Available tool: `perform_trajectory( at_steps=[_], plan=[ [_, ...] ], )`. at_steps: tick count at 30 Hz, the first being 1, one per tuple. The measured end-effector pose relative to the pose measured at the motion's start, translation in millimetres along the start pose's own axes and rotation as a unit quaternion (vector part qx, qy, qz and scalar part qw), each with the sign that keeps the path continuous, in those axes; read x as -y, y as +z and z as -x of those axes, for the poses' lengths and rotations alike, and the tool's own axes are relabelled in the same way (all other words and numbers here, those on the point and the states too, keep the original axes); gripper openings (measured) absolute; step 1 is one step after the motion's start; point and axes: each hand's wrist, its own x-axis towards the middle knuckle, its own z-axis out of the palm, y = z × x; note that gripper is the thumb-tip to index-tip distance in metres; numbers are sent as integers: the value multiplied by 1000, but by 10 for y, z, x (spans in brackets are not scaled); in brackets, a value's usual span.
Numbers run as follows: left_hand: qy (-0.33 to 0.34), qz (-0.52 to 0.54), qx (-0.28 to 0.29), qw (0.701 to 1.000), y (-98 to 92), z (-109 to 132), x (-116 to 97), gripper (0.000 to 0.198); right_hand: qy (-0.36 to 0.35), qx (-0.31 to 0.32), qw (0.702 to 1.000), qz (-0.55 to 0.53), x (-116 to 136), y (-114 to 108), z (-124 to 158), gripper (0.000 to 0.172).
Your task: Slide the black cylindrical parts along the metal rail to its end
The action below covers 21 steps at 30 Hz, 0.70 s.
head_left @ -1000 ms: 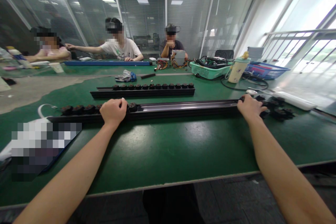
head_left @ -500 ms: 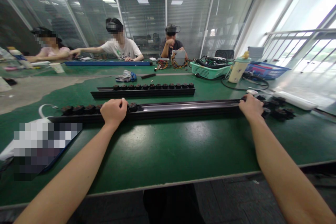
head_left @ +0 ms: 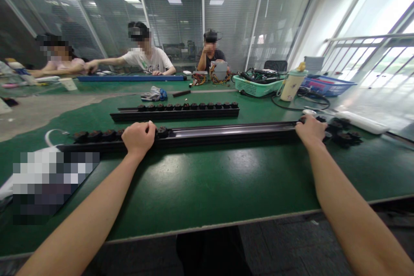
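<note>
A long black rail (head_left: 226, 131) with a shiny channel lies across the green table before me. Several round black parts (head_left: 108, 134) sit in a row along its left portion. My left hand (head_left: 139, 137) is closed over the rail among these parts, and one round black part (head_left: 162, 131) shows just to its right. What lies under the palm is hidden. At the rail's right end my right hand (head_left: 311, 130) is closed around the end, its fingertips partly hidden behind the rail. Loose black parts (head_left: 344, 131) lie in a pile just right of that hand.
Behind is a shorter black rail (head_left: 174, 115) with its own row of round parts. A green basket (head_left: 258, 88), a cream bottle (head_left: 293, 85) and a blue basket (head_left: 336, 86) stand back right. Gloves (head_left: 154, 94) lie farther back. Three people sit across the table.
Both hands keep their places on the long rail. The view has shifted very slightly. Across the table, one person's hand has risen nearer the head.
</note>
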Motion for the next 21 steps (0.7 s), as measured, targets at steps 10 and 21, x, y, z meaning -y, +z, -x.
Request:
perform_trajectory(
  at_steps=[10, 21],
  plan=[
    [-3, 9, 3, 1000, -2, 5, 2, 58, 17, -22, 1000, -13, -28, -23, 12, 51],
    [-11, 23, 9, 1000, 16, -9, 17, 58, 64, -64, 995, -38, -126, 48, -120, 39]
  ],
)
